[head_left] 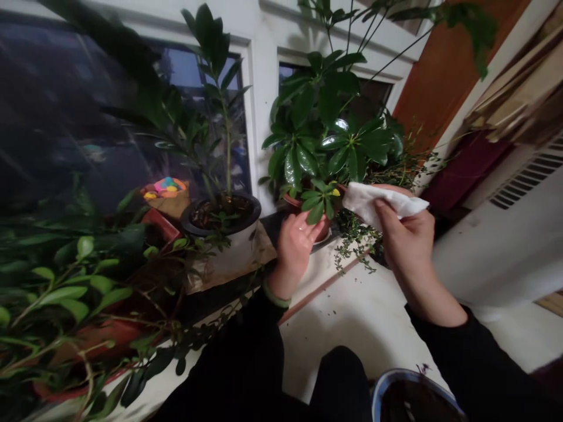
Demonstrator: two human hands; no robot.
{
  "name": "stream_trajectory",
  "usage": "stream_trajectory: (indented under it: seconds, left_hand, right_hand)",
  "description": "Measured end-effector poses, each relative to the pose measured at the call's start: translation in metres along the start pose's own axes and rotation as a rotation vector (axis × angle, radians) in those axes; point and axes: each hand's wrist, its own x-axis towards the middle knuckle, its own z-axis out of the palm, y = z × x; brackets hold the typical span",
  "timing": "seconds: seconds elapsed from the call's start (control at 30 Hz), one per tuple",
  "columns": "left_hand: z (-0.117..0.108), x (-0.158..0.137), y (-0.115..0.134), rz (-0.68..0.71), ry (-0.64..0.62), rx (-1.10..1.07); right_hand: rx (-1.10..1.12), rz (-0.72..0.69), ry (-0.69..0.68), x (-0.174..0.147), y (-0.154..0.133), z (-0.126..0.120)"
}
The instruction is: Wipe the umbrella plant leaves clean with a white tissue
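Note:
My right hand [409, 240] pinches a folded white cloth [373, 199] between thumb and fingers, held just right of a leafy plant. My left hand [294, 249] is raised with its fingers stretched out under a small low leaf cluster [320, 199] of that plant. The leaf tips touch or overlap the fingers; I cannot tell whether any leaf is gripped. The umbrella-shaped plant [347, 143] has broad dark green leaves, several of them glossy. Its reddish-brown pot [294, 202] stands on the windowsill, partly hidden by leaves and my left hand.
Left of my hands, a dark pot [257, 214] holds a tall-stemmed plant. A bushy plant [74, 293] fills the lower left. Trailing small-leaved stems [358, 240] hang below the cloth. A blue-rimmed bucket [376, 398] stands at the bottom, and a white slotted appliance [497, 228] is at right.

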Motion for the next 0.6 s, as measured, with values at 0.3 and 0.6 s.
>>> stream_trajectory:
  seconds: [0.3, 0.6]
  left_hand:
    - [0.020, 0.007, 0.010, 0.098, -0.176, 0.113]
    - [0.019, 0.005, 0.010, 0.083, -0.247, 0.169]
  right_hand:
    - [-0.271, -0.382, -0.019, 0.007, -0.008, 0.025]
    - [-0.516, -0.500, -0.232, -0.035, 0.021, 0.052]
